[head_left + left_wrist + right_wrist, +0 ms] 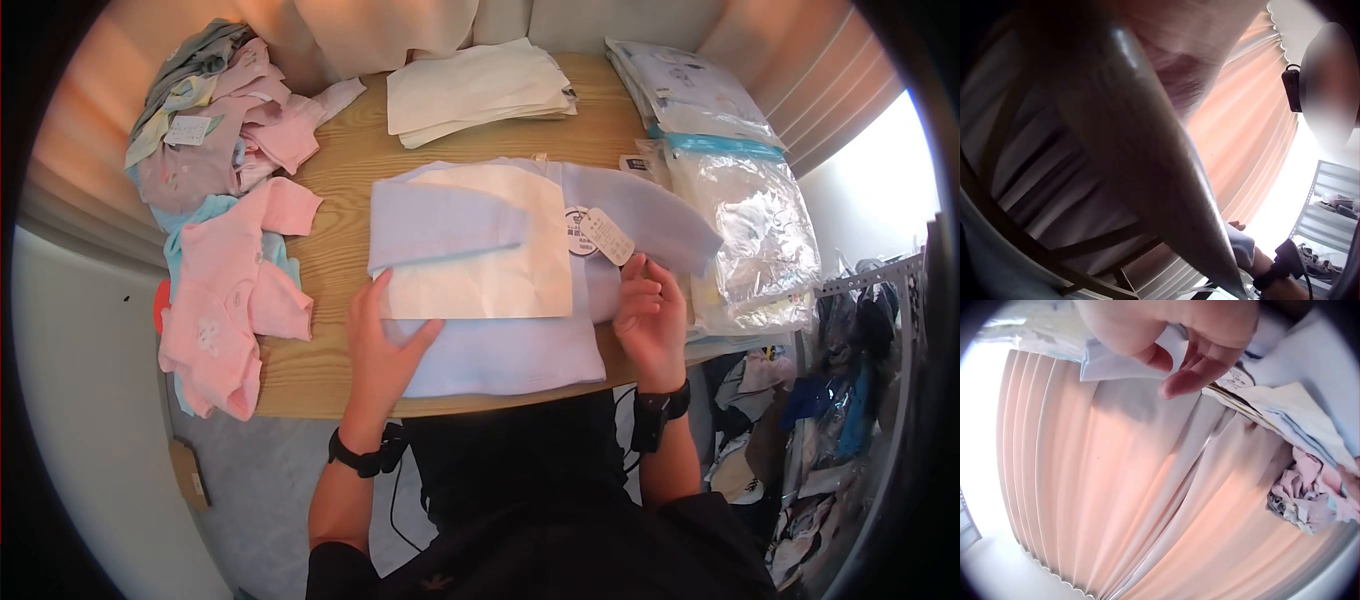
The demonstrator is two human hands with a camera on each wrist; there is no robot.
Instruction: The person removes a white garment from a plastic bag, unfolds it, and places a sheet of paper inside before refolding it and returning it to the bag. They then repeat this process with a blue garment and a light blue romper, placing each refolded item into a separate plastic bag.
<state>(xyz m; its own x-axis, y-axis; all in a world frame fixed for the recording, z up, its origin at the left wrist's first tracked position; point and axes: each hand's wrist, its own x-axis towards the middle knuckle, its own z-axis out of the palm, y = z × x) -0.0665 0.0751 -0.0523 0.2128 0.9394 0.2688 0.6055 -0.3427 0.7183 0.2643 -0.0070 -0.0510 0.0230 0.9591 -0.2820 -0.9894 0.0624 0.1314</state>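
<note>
A pale blue long-sleeved garment lies on the table with a cream paper sheet on it. One sleeve is folded across the sheet; the other sleeve extends to the right. My left hand rests at the garment's left edge, thumb spread over the sheet's lower corner. Beside the right sleeve is my right hand, fingertips right at a white hang tag. The right wrist view shows its thumb and loosely bent fingers apart. A round label lies beneath the tag.
Pink baby clothes and a mixed heap of clothes lie on the left. A stack of cream paper sits at the back. Clear plastic packages are piled on the right. The table's front edge is close to the body.
</note>
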